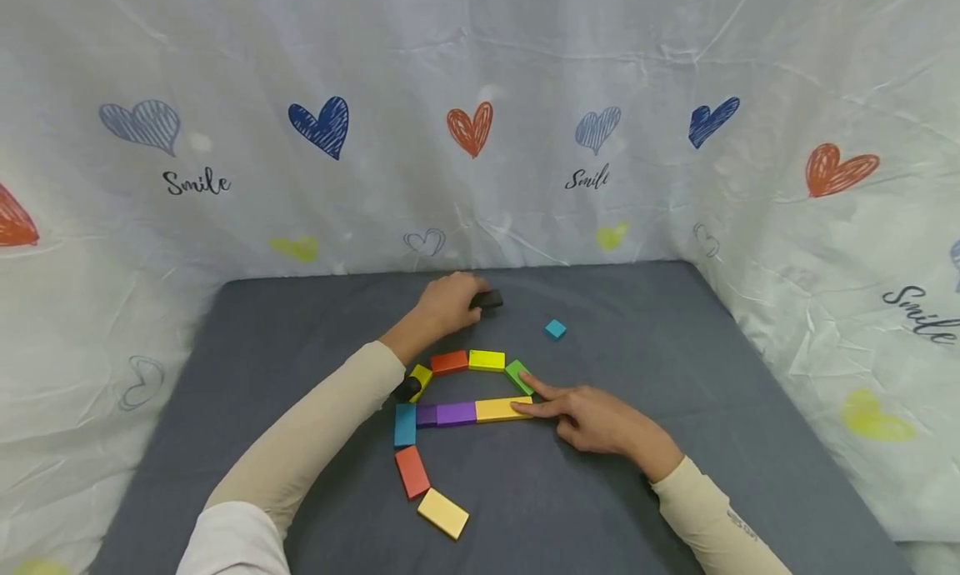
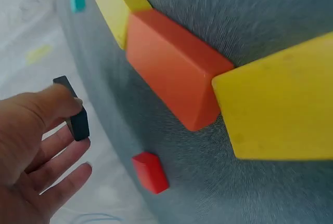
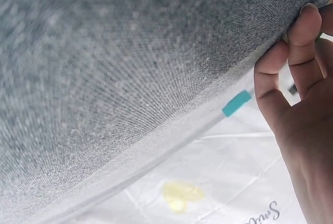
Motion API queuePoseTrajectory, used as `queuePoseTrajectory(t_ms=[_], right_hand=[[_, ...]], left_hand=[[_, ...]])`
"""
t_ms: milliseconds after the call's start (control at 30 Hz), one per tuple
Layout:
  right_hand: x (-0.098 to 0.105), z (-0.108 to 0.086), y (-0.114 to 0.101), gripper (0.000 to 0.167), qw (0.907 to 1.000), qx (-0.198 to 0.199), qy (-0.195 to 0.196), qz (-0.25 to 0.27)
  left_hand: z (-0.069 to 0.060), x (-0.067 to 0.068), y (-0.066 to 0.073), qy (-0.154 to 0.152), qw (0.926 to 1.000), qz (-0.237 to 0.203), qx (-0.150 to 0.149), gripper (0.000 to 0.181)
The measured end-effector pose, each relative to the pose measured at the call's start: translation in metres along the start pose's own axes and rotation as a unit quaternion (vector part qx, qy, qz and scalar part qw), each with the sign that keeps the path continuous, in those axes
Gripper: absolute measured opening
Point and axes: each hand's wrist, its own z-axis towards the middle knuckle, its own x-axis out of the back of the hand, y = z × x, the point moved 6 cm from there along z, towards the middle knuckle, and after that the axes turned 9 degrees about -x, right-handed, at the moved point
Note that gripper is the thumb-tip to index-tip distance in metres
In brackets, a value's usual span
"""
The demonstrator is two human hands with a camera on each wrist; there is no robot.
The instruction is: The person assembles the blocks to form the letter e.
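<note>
My left hand (image 1: 448, 302) pinches a black block (image 2: 73, 110) between thumb and fingers, above the far part of the table. My right hand (image 1: 596, 417) has two fingers stretched out. One touches the green block (image 1: 516, 375); the other rests on the right end of the orange-yellow block (image 1: 498, 409). These blocks belong to a pattern with a yellow block (image 1: 487, 360), a red-orange block (image 1: 450, 362), another yellow block (image 1: 423, 379) partly hidden by the left wrist, and a purple block (image 1: 456, 413).
The pattern's left side continues with a blue block (image 1: 405, 425), a coral block (image 1: 412, 472) and a pale yellow block (image 1: 443, 513). A small blue block (image 1: 555, 329) lies apart. A red block (image 2: 151, 172) shows in the left wrist view. A white printed curtain (image 1: 525, 58) borders the grey table.
</note>
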Motion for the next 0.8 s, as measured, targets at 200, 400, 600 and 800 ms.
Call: queuePoseTrajectory(t_ms=[200, 400, 600, 800], right_hand=[[0.001, 0.0, -0.001, 0.076, 1.0, -0.003, -0.006, 0.004], [0.002, -0.001, 0.002, 0.075, 1.0, -0.002, -0.005, 0.003], [0.003, -0.002, 0.002, 0.075, 1.0, 0.003, 0.002, -0.001], [0.002, -0.001, 0.0, 0.076, 1.0, 0.008, 0.003, 0.0]], left_hand=[[-0.031, 0.02, 0.021, 0.016, 0.9988, -0.035, -0.031, 0.042], [-0.065, 0.039, 0.037, 0.039, 0.9964, -0.054, -0.052, 0.04], [-0.1, 0.049, 0.057, 0.053, 0.9932, -0.065, -0.08, 0.04], [-0.135, 0.048, 0.079, 0.054, 0.9922, -0.064, -0.092, 0.039]])
